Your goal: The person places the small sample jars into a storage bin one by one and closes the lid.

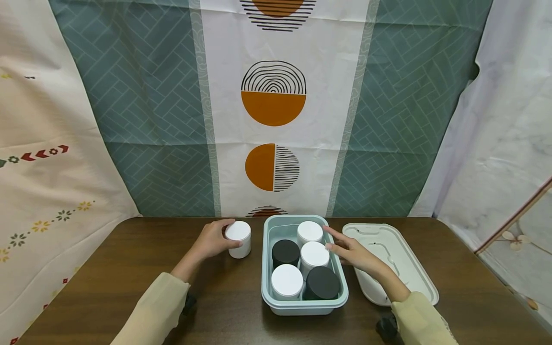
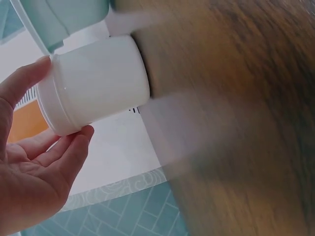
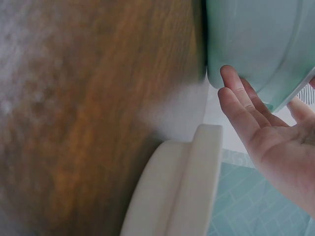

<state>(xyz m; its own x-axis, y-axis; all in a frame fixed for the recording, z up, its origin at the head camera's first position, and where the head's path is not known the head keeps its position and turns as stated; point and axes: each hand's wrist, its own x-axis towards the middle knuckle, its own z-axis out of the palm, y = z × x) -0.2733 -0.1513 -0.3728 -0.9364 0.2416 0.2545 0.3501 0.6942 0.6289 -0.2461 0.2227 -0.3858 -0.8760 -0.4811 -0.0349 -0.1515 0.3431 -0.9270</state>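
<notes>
My left hand (image 1: 214,239) holds a white lidded jar (image 1: 239,239) between thumb and fingers, left of a pale blue-green bin (image 1: 267,258). In the left wrist view the jar (image 2: 98,81) is upright relative to the table, its base at or very near the wood. My right hand (image 1: 351,249) lies at the bin's right side. Its fingers are extended along the outer wall, and the thumb is near the rim. Inside the bin stand several jars, some with white lids, such as the front-left jar (image 1: 287,281), and two with black lids, including the front-right jar (image 1: 322,283).
A white tray-like lid (image 1: 392,263) lies on the brown table (image 1: 224,306) to the right of the bin, partly beneath my right forearm. Patterned cloth (image 1: 276,120) hangs behind the table's far edge.
</notes>
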